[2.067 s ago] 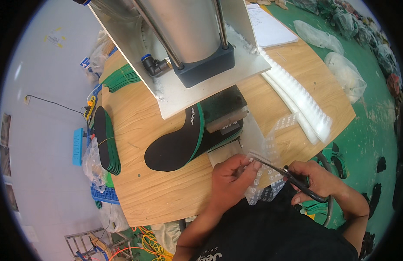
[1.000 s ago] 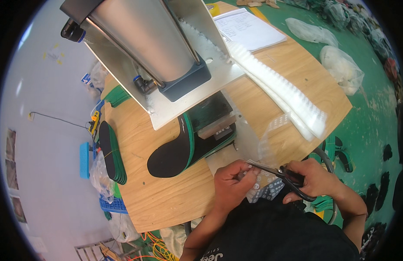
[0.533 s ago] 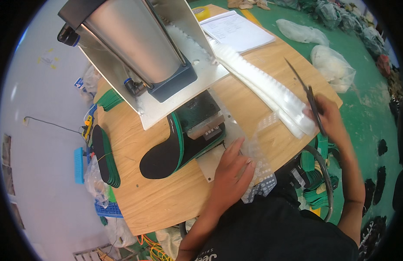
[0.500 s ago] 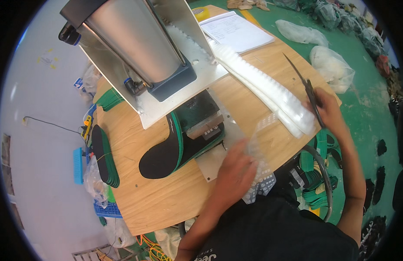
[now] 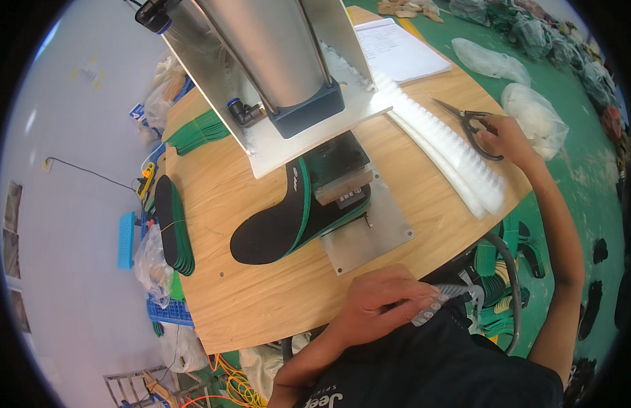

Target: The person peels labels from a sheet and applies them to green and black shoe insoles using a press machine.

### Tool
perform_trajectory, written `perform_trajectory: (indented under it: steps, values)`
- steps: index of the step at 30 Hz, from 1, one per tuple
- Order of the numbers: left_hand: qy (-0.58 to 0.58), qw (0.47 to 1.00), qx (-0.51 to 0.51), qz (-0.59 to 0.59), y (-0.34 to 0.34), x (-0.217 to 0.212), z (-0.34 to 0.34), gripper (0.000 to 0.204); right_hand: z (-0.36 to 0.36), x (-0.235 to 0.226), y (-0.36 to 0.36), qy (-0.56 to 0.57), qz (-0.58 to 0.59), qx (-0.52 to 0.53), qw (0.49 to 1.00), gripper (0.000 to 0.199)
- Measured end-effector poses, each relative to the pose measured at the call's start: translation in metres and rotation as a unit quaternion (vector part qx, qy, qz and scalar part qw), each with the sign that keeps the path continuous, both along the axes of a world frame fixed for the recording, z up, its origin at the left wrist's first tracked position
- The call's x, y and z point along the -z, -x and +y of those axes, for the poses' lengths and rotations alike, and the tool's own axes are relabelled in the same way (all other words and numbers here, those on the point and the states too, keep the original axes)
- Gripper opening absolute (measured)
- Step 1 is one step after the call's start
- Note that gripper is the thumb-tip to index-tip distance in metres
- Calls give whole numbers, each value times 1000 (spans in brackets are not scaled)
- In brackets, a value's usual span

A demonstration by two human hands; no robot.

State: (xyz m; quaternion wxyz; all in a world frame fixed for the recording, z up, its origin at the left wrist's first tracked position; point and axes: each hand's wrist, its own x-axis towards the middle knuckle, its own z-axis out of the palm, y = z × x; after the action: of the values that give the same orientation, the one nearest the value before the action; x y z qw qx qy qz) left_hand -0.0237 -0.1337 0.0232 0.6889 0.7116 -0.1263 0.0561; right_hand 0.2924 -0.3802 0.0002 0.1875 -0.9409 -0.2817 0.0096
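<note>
My left hand (image 5: 380, 302) is closed in a pinch at the table's near edge, on a small clear plastic sheet (image 5: 429, 314) printed with rows of pale marks. Part of the sheet hangs over my dark shirt. At the right side of the table, my right hand (image 5: 511, 141) has its fingers at the handles of black-handled scissors (image 5: 469, 126), whose blades point away to the left. A black insole with green edges (image 5: 264, 238) lies under the dark block (image 5: 339, 166) of a press, on a metal plate (image 5: 370, 241).
The press's silver cylinder (image 5: 268, 54) stands over the table. White ribbed strips (image 5: 441, 156) lie right of it, beside a notebook (image 5: 400, 51). Insole bundles (image 5: 176, 228) and green pieces (image 5: 200, 132) sit at left. A curved metal bar (image 5: 511, 285) is near my right arm.
My left hand has drawn the plastic sheet toward my body. My right hand has lowered the scissors from upright to flat near the tabletop. The view has shifted slightly.
</note>
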Motion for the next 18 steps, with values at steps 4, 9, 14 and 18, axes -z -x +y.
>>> perform_trajectory:
  steps: [4, 9, 14, 18]
  values:
    - [76, 990, -118, -34, 12, 17, 1, 14, 34, -10, 55, -150, -235, -67, 958, 31]
    - [45, 957, -271, -97, 20, 32, 5, 15, 93, -14, 213, -286, 151, -362, 874, 58]
    - [-105, 913, -366, -144, 36, 41, 50, 36, 113, 15, 239, -296, 129, -410, 853, 25]
    - [-372, 835, -405, -16, 31, -8, 108, 75, 125, 19, 210, -247, -22, -294, 923, 18]
